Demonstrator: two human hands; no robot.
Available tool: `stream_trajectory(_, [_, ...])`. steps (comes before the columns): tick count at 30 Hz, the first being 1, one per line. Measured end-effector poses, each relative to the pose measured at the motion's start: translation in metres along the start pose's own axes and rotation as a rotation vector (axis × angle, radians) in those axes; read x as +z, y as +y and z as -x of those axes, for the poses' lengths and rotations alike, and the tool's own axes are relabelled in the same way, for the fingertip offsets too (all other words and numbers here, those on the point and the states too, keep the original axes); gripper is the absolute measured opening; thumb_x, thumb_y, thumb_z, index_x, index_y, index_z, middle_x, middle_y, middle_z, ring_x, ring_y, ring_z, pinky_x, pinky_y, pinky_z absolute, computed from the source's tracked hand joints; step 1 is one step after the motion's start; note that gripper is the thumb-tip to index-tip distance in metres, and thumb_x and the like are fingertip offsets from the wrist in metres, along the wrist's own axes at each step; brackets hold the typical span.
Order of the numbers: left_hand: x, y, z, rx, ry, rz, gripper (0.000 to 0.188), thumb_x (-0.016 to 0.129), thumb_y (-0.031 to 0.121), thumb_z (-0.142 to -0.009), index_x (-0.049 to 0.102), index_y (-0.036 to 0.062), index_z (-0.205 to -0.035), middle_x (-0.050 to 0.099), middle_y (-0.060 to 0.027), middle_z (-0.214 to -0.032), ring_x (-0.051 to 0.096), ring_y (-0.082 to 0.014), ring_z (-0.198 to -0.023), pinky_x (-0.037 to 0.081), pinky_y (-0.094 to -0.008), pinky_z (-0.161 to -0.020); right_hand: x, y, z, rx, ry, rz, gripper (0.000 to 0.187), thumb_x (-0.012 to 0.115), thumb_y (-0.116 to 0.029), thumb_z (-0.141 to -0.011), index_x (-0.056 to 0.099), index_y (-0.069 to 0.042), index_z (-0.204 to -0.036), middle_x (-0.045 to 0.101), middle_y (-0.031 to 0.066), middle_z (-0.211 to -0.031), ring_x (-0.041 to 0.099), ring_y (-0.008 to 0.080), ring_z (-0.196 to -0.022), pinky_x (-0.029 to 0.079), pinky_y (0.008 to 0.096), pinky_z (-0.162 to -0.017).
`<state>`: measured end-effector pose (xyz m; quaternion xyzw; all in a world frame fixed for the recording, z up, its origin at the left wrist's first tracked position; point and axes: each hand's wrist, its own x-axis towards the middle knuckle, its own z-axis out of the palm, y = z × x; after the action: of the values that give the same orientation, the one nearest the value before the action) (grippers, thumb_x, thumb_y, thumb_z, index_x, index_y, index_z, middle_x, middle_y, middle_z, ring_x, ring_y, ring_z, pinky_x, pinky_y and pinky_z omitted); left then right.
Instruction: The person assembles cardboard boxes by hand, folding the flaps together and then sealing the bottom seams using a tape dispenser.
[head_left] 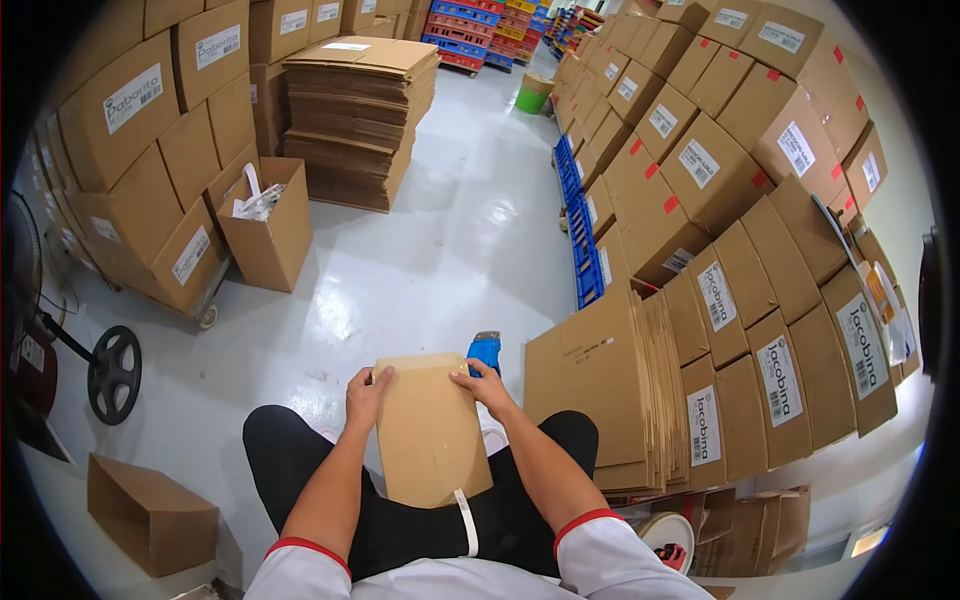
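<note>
A brown cardboard box point(432, 430) rests across my lap, its broad side facing up and a shiny band of clear tape along its far edge. My left hand point(367, 396) grips the far left corner, thumb on top. At the far right corner my right hand point(486, 389) is closed on the box in the same way, thumb on the face. Just beyond my right hand is a blue tape dispenser point(485, 353) with a metal end; what it rests on is hidden. A white strip point(466, 524) trails from the box's near edge onto my dark trousers.
Flattened cartons point(600, 385) lean at my right, beside stacked labelled boxes point(780, 375) and a blue pallet point(575, 225). Ahead left stand a flat-carton pile point(355, 125) and an open box point(262, 235). A black handwheel point(114, 374) and an open carton point(150, 515) are left.
</note>
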<state>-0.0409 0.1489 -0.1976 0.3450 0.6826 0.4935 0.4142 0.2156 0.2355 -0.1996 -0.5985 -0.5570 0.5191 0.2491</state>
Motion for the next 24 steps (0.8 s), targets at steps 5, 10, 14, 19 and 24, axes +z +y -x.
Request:
stream_trajectory(5, [-0.019, 0.013, 0.006, -0.082, -0.19, 0.116, 0.038, 0.082, 0.029, -0.087, 0.072, -0.0021, -0.107, 0.074, -0.0096, -0.092, 0.07, -0.0159, -0.083, 0.055, -0.0316, -0.075, 0.004, -0.017, 0.003, 0.025, -0.195, -0.135, 0.043, 0.077, -0.028, -0.091, 0.062, -0.007, -0.127, 0.07, 0.0089, -0.112, 0.067, 0.0198, -0.104, 0.053, 0.0339, -0.089])
stream_trajectory(10, [-0.019, 0.004, 0.003, -0.134, -0.257, 0.262, 0.04, 0.082, 0.027, -0.086, 0.072, -0.0013, -0.112, 0.075, -0.0103, -0.097, 0.071, -0.0167, -0.083, 0.056, -0.0322, -0.075, 0.002, -0.014, 0.0, -0.005, -0.214, -0.123, 0.043, 0.077, -0.028, -0.091, 0.063, -0.009, -0.127, 0.07, 0.0074, -0.111, 0.067, 0.0193, -0.101, 0.053, 0.0341, -0.088])
stream_trajectory(14, [-0.019, 0.007, 0.002, -0.158, -0.277, 0.213, 0.039, 0.077, 0.027, -0.092, 0.07, -0.0026, -0.115, 0.074, -0.0099, -0.101, 0.07, -0.0159, -0.086, 0.055, -0.0305, -0.077, 0.007, -0.018, 0.004, 0.03, -0.098, -0.006, 0.048, 0.075, -0.042, -0.09, 0.067, -0.006, -0.122, 0.071, 0.0085, -0.106, 0.069, 0.0196, -0.094, 0.053, 0.035, -0.082])
stream_trajectory(19, [-0.019, 0.004, 0.001, -0.232, -0.164, 0.135, 0.046, 0.078, 0.041, -0.089, 0.073, -0.0018, -0.106, 0.074, -0.009, -0.094, 0.07, -0.0151, -0.08, 0.054, -0.0305, -0.071, 0.022, -0.038, 0.001, 0.093, -0.003, 0.117, 0.067, 0.073, -0.06, -0.083, 0.075, 0.0, -0.11, 0.073, 0.0191, -0.102, 0.07, 0.0277, -0.102, 0.055, 0.0371, -0.085])
stream_trajectory(24, [-0.012, -0.001, -0.008, -0.366, -0.112, 0.38, 0.039, 0.071, 0.03, -0.093, 0.07, -0.0037, -0.112, 0.072, -0.0126, -0.098, 0.07, -0.0194, -0.083, 0.056, -0.0327, -0.073, 0.034, -0.035, -0.007, 0.128, 0.111, 0.182, 0.057, 0.069, -0.053, -0.081, 0.077, -0.004, -0.108, 0.073, 0.023, -0.106, 0.068, 0.0325, -0.107, 0.051, 0.0433, -0.093])
